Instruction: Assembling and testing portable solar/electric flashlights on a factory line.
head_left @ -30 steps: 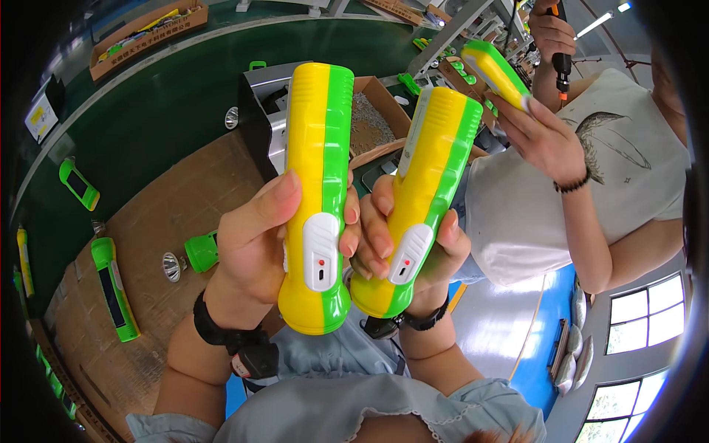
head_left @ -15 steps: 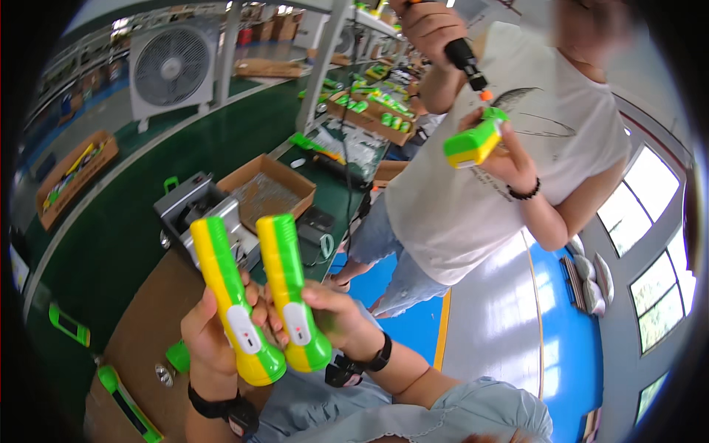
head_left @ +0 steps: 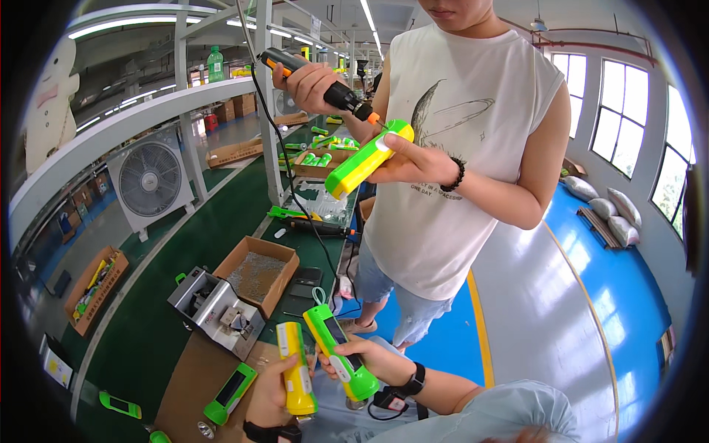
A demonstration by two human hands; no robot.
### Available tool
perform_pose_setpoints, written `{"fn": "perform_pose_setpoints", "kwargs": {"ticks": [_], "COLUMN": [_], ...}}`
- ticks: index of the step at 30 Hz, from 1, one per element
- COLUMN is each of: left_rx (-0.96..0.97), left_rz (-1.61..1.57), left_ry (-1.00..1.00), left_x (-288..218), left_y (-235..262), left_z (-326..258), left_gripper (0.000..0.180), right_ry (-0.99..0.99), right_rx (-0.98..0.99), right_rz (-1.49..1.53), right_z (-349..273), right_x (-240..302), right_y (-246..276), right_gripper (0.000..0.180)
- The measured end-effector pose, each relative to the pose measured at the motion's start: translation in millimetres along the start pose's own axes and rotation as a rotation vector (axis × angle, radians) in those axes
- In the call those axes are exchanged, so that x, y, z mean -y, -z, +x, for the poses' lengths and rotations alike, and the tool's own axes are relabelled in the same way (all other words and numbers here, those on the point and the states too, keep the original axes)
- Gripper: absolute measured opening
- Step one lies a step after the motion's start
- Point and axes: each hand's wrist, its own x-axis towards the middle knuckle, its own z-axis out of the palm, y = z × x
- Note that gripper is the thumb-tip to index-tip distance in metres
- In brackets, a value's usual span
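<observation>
My left hand (head_left: 267,395) is wrapped round a yellow-and-green flashlight (head_left: 297,369), its yellow side showing. My right hand (head_left: 378,362) grips a green flashlight (head_left: 329,325) with a dark panel and a light switch plate. The two flashlights are side by side, tilted, in front of my body. On the brown cardboard by my left hand lies another green flashlight (head_left: 233,391) with a dark panel and a shiny round head. Across from me, a co-worker holds an electric screwdriver (head_left: 317,85) with its tip at a green-and-yellow flashlight (head_left: 369,159).
A grey metal machine (head_left: 221,314) stands on the green table beside a cardboard box (head_left: 255,269) of small metal parts. Beyond it lie a second power screwdriver (head_left: 321,227) and a hanging cable (head_left: 284,159). Green casing parts (head_left: 120,404) lie at left; a fan (head_left: 150,179) stands behind.
Both flashlights have been turned: the right one now shows its dark panel. My hands sit lower and further right in view. The co-worker's screwdriver has come down onto their flashlight.
</observation>
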Motion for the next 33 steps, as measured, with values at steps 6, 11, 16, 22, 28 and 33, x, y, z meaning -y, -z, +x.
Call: {"fn": "perform_pose_setpoints", "kwargs": {"ticks": [6, 11, 16, 22, 28, 33], "left_rx": [-0.119, -0.102, 0.031, 0.147, -0.061, -0.057], "left_rz": [-0.086, -0.03, -0.266, -0.282, -0.239, -0.293], "left_ry": [0.048, -0.098, -0.123, -0.147, -0.218, -0.212], "left_x": [52, 76, 74, 71, 68, 67], "left_y": [67, 69, 70, 63, 58, 68], "left_z": [1, -40, -46, -47, -52, -50], "left_gripper": [0.03, 0.039, 0.039, 0.042, 0.041, 0.041], "right_ry": [-0.1, -0.143, -0.147, -0.168, -0.167, -0.096], "right_rx": [-0.071, -0.025, -0.058, -0.129, -0.157, -0.167], "right_rz": [0.005, -0.051, -0.05, -0.078, -0.219, -0.29], "right_z": [-8, 5, 21, 41, 38, 44], "right_x": [-15, -32, -56, -88, -90, -96], "right_y": [23, 14, 9, 9, 0, -4], "right_gripper": [0.033, 0.031, 0.028, 0.024, 0.03, 0.026]}}
